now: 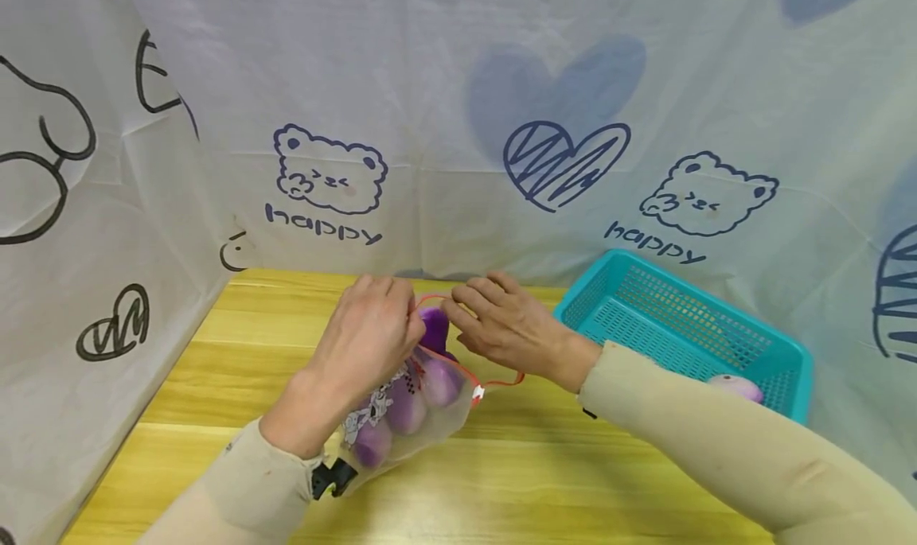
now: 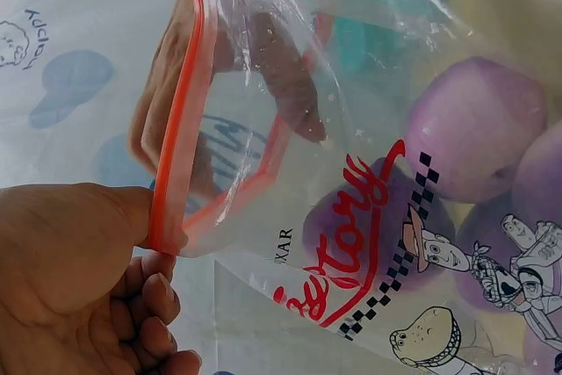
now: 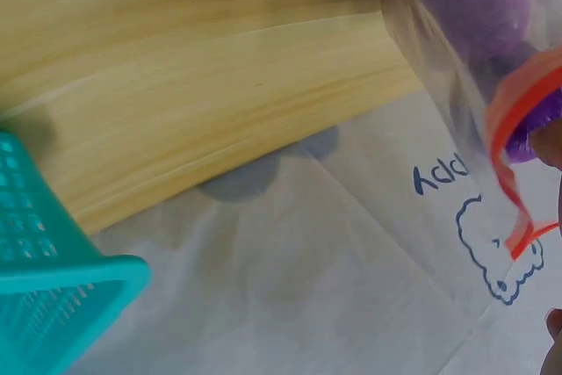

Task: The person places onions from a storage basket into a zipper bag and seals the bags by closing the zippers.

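A clear zip bag (image 1: pixel 430 437) with a red zip edge, cartoon figures and red lettering stands tilted on the table, its mouth spread. Several rounded purple, fruit-like things (image 2: pixel 479 129) are inside, and a darker glossy purple one (image 1: pixel 434 326) shows at the mouth. My left hand (image 1: pixel 372 326) pinches the red edge between thumb and curled fingers, plain in the left wrist view. Across the mouth, my right hand (image 1: pixel 501 322) has curled fingers at the far part of the red edge. In the right wrist view only its tips show, beside the rim.
To the right stands a turquoise perforated basket (image 1: pixel 805 370) with a pale purple thing (image 1: pixel 736 386) in it. The table (image 1: pixel 559 465) has a yellow wood-grain top. Behind and at the left hang white sheets (image 1: pixel 444 203) printed with hearts and bears.
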Available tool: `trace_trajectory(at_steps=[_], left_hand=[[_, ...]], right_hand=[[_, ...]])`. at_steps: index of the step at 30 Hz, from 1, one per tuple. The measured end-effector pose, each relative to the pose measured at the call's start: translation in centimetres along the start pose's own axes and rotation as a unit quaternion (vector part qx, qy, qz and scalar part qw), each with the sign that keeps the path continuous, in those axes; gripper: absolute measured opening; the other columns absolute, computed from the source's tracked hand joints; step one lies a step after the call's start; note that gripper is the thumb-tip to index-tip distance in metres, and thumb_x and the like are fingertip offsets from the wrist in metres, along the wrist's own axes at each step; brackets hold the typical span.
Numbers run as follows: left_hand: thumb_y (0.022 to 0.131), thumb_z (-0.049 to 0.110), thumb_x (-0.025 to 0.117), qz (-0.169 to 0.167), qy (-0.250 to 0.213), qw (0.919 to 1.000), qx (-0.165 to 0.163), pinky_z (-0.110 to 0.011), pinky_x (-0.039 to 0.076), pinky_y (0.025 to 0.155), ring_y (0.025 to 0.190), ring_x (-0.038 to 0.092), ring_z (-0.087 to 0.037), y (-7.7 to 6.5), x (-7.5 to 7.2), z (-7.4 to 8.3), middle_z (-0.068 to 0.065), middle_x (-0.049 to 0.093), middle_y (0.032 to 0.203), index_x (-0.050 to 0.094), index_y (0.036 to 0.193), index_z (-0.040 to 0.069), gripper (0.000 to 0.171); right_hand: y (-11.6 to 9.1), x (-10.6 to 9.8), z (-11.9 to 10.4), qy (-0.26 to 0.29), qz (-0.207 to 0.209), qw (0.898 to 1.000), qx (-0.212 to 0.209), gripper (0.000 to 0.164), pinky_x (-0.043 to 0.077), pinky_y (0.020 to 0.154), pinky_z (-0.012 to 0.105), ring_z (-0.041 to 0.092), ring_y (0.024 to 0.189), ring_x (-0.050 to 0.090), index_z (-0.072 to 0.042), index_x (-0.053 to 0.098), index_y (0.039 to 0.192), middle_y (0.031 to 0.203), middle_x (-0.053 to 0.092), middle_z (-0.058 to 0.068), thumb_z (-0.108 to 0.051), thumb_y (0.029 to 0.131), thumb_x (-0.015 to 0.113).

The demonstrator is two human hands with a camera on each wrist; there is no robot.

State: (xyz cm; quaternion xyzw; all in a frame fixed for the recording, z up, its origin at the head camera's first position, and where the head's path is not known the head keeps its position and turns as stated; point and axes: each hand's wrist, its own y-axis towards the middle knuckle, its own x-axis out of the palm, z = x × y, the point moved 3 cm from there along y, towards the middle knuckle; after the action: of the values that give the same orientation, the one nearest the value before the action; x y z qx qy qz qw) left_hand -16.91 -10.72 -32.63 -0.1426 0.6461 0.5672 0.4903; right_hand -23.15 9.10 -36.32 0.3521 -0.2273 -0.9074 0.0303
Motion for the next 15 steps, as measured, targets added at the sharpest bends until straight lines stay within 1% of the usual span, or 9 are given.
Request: trace_trajectory(at_steps=[2,4,6,7,9,11,14,15], left_hand=[[0.09,0.009,0.063,-0.004,-0.005,0.9999,-0.01,-0.04,0.044,0.068,0.074,0.05,-0.03,0.0,-0.2,-0.2,-0.007,0.056,0.075,0.058,0.08,0.006,0.012],[0.091,0.009,0.061,-0.009,-0.009,0.9996,-0.023,-0.04,0.044,0.07,0.075,0.05,-0.03,0.0,-0.5,-0.4,-0.007,0.056,0.076,0.058,0.08,0.006,0.012],[0.091,0.01,0.06,-0.011,-0.01,0.9992,-0.038,-0.041,0.044,0.071,0.075,0.05,-0.03,0.0,-0.9,-0.6,-0.007,0.055,0.076,0.058,0.08,0.006,0.012],[0.091,0.01,0.059,-0.012,-0.011,0.9988,-0.045,-0.041,0.043,0.072,0.075,0.05,-0.031,0.0,-1.1,-0.7,-0.007,0.055,0.076,0.058,0.08,0.006,0.012],[0.091,0.009,0.058,-0.011,-0.012,0.9981,-0.059,-0.041,0.042,0.072,0.075,0.049,-0.031,0.1,-1.6,-0.9,-0.007,0.053,0.074,0.056,0.079,0.006,0.013],[0.09,0.009,0.058,-0.006,-0.012,0.9977,-0.067,-0.041,0.041,0.072,0.074,0.048,-0.032,0.1,-2.0,-0.9,-0.007,0.053,0.074,0.056,0.078,0.006,0.012],[0.089,0.009,0.057,-0.002,-0.014,0.9973,-0.073,-0.041,0.041,0.072,0.074,0.048,-0.032,0.2,-2.1,-0.7,-0.007,0.052,0.073,0.055,0.077,0.006,0.013],[0.089,0.009,0.058,0.0,-0.015,0.9973,-0.072,-0.041,0.04,0.072,0.075,0.048,-0.032,0.2,-2.1,-0.5,-0.007,0.052,0.073,0.054,0.077,0.007,0.013]], right_hand=[[-0.5,-0.1,0.2,0.011,-0.003,1.0,0.021,0.041,0.048,0.091,0.039,0.028,0.105,0.055,-0.01,0.055,0.126,0.117,0.059,0.008,-0.038,0.098,0.064],[-1.3,-0.3,0.6,0.036,-0.011,0.997,0.06,0.042,0.047,0.089,0.041,0.03,0.105,0.056,-0.007,0.056,0.124,0.117,0.06,0.01,-0.038,0.097,0.066],[-2.2,-0.6,0.9,0.073,-0.023,0.99,0.114,0.043,0.047,0.088,0.044,0.032,0.103,0.057,-0.005,0.058,0.121,0.114,0.061,0.011,-0.039,0.096,0.067],[-2.6,-0.7,1.1,0.095,-0.032,0.984,0.145,0.042,0.047,0.087,0.045,0.033,0.102,0.058,-0.005,0.059,0.118,0.111,0.062,0.011,-0.039,0.095,0.069],[-3.5,-1.0,1.2,0.145,-0.06,0.966,0.205,0.039,0.045,0.086,0.046,0.032,0.098,0.059,-0.005,0.063,0.11,0.104,0.064,0.01,-0.039,0.093,0.071],[-4.1,-1.1,1.1,0.201,-0.097,0.942,0.252,0.033,0.044,0.084,0.045,0.028,0.092,0.059,-0.007,0.066,0.101,0.096,0.065,0.005,-0.039,0.092,0.073],[-4.4,-1.3,0.7,0.277,-0.144,0.904,0.292,0.02,0.042,0.083,0.042,0.02,0.083,0.057,-0.012,0.067,0.089,0.085,0.063,-0.002,-0.031,0.092,0.074],[-4.3,-1.3,0.5,0.296,-0.152,0.895,0.298,0.017,0.042,0.082,0.041,0.018,0.081,0.056,-0.014,0.067,0.086,0.083,0.063,-0.004,-0.028,0.092,0.074]])
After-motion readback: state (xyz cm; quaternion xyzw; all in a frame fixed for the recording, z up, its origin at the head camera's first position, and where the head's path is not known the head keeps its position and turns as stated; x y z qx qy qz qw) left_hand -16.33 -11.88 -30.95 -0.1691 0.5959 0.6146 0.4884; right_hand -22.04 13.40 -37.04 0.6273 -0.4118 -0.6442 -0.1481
